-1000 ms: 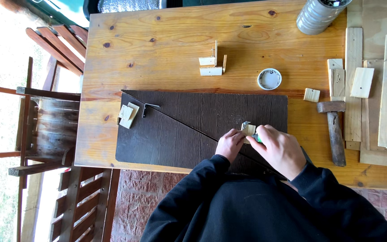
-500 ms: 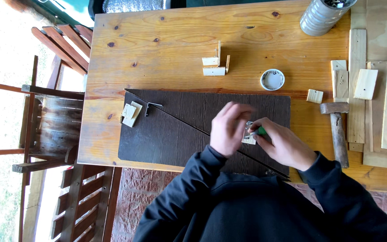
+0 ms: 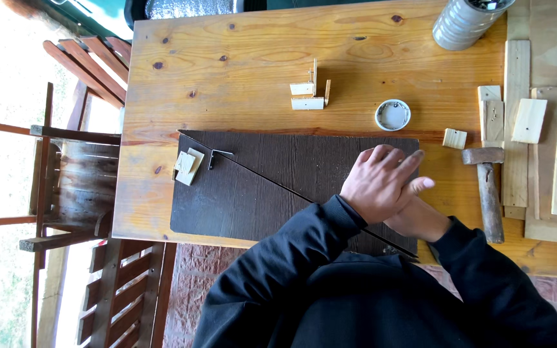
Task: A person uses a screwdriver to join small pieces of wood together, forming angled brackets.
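My left hand (image 3: pixel 381 183) lies flat with fingers stretched to the right, over the right part of a dark brown board (image 3: pixel 259 187) on the wooden table (image 3: pixel 240 58). It crosses on top of my right hand (image 3: pixel 423 220), which is mostly covered; what the right hand holds is hidden. A thin dark rod (image 3: pixel 253 171) runs diagonally across the board and passes under both hands. The hammer (image 3: pixel 488 190) lies just right of the hands.
Small wood pieces (image 3: pixel 188 166) and a metal bracket (image 3: pixel 217 156) sit at the board's left end. A little wooden assembly (image 3: pixel 311 93), a round lid (image 3: pixel 392 115), a wood block (image 3: pixel 454 138), a metal can (image 3: pixel 465 22) and planks (image 3: pixel 549 129) lie beyond. Wooden chairs (image 3: pixel 66 187) stand left.
My left hand has swung rightward over my right hand and opened flat. The small wood block and green item seen between the hands earlier are now covered.
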